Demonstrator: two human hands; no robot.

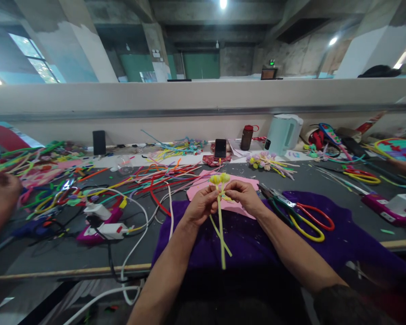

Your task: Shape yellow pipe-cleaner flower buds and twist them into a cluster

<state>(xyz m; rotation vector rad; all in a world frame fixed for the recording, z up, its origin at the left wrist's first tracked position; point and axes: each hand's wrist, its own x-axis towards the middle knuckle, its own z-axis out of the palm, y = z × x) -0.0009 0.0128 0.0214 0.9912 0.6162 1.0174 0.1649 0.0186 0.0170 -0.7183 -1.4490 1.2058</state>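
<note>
Both hands meet above the purple cloth (243, 234), with the left hand (200, 206) and right hand (244, 197) pinched narrowly on the yellow-green pipe-cleaner flower (220, 212). Its two pompom heads rise just above the fingertips, while the stems hang below; the exact grip point seems to be just under the heads.

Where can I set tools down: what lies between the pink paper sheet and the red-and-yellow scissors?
In the head view, dark pliers lie on the purple cloth between pink paper sheet and scissors.

fuzzy pipe-cleaner stems (220, 225), purple cloth (250, 234), glossy plastic-handled scissors (307, 221)
</note>
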